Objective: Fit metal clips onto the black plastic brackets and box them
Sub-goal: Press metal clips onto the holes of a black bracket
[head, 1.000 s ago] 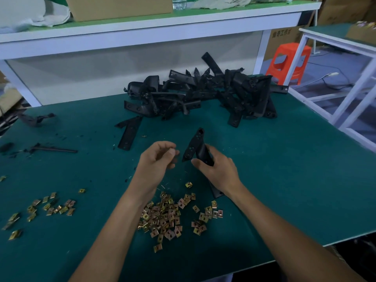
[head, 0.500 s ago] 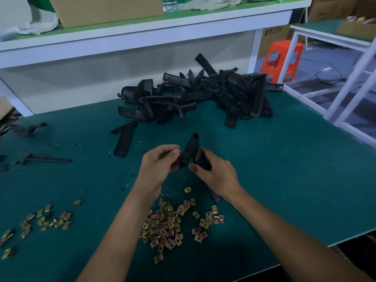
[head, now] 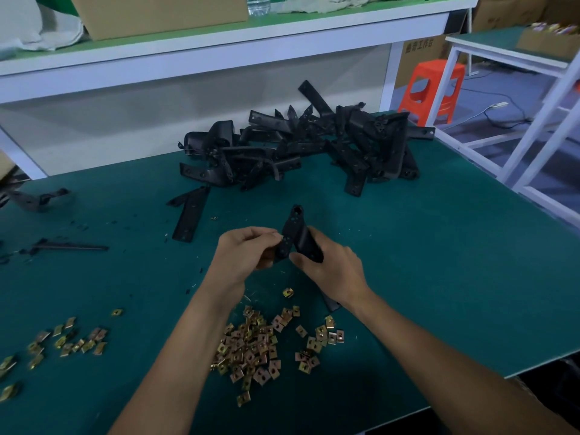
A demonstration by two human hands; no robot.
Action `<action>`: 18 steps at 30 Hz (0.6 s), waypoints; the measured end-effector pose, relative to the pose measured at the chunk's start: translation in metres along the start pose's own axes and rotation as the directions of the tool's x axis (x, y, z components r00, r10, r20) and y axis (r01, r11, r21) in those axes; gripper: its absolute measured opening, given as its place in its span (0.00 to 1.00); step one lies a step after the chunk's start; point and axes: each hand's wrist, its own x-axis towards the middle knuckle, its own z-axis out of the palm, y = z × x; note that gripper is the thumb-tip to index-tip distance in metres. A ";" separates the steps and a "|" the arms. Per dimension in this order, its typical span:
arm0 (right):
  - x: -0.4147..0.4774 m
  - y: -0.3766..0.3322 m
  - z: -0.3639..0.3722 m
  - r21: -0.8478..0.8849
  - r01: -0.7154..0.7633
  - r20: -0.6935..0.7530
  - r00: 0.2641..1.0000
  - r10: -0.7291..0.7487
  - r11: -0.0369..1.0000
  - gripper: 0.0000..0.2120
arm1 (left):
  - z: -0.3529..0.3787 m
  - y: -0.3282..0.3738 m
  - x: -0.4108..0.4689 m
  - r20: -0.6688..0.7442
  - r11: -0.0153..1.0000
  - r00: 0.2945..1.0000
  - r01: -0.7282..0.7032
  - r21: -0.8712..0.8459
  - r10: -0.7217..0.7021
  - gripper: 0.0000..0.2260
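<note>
The surface (head: 439, 277) carries the bracket pile (head: 314, 152) at 12 o'clock and the clip heap (head: 251, 350) at 6 o'clock. At centre, the right hand (head: 329, 268) grips one bracket (head: 293, 233), fingers curled round it. The left hand (head: 241, 255) pinches its lower edge; any clip there is hidden. Hold the bracket rigid and push the clip on squarely.

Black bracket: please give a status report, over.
Right hand grips black bracket, upright. Left hand pinches its lower end; no clip visible in the fingers. Nothing in the way.
</note>
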 end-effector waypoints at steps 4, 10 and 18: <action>-0.001 -0.002 -0.001 -0.009 0.004 -0.013 1.000 -0.004 1.000 0.28 | 0.004 0.003 -0.003 0.024 0.998 0.999 0.031 0.054 -0.032 0.01; -0.001 -0.003 -0.003 -0.003 0.009 -0.003 1.000 -0.009 1.000 0.24 | 0.003 -0.003 -0.009 0.057 0.998 0.998 0.023 0.062 -0.027 0.05; -0.002 -0.005 -0.005 0.183 -0.025 -0.069 0.997 0.038 0.983 0.22 | -0.006 -0.049 -0.025 0.078 0.862 0.983 -0.183 0.472 0.166 0.08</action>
